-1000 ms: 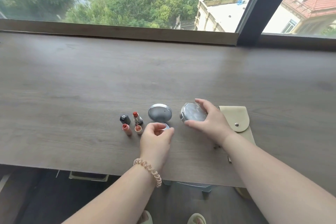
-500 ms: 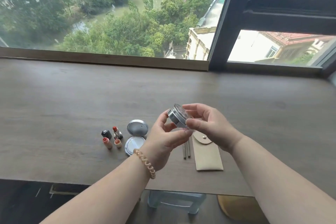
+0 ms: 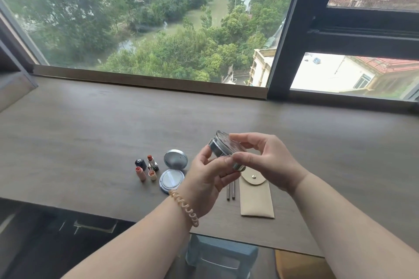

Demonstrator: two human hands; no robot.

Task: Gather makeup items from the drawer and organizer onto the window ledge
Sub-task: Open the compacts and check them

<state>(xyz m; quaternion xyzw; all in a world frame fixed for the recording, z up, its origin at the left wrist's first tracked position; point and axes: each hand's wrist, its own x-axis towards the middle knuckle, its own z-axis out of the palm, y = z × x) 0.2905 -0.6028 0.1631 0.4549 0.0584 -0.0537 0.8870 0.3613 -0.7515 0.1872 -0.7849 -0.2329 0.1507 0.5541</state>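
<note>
Between both sets of fingers (image 3: pixel 240 158), a round silver jar with a clear patterned lid (image 3: pixel 224 149) is pinched, tilted above the grey-brown wooden tabletop (image 3: pixel 90 131). Twisting carelessly could drop it onto the beige snap pouch (image 3: pixel 256 195). Left hand (image 3: pixel 208 179) cups underneath; right hand (image 3: pixel 267 161) arches over.

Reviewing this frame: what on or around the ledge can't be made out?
- Silver jar, head view: the near side is covered by the left hand and right hand, and the contents are unseen.
- Two thin sticks: upper ends hidden behind the left hand, type unclear.
- Black cap: logo too small to read.
- Beige pouch: closed, contents hidden.
- Blue object below the ledge: partly hidden by the ledge edge, unidentifiable.
</note>
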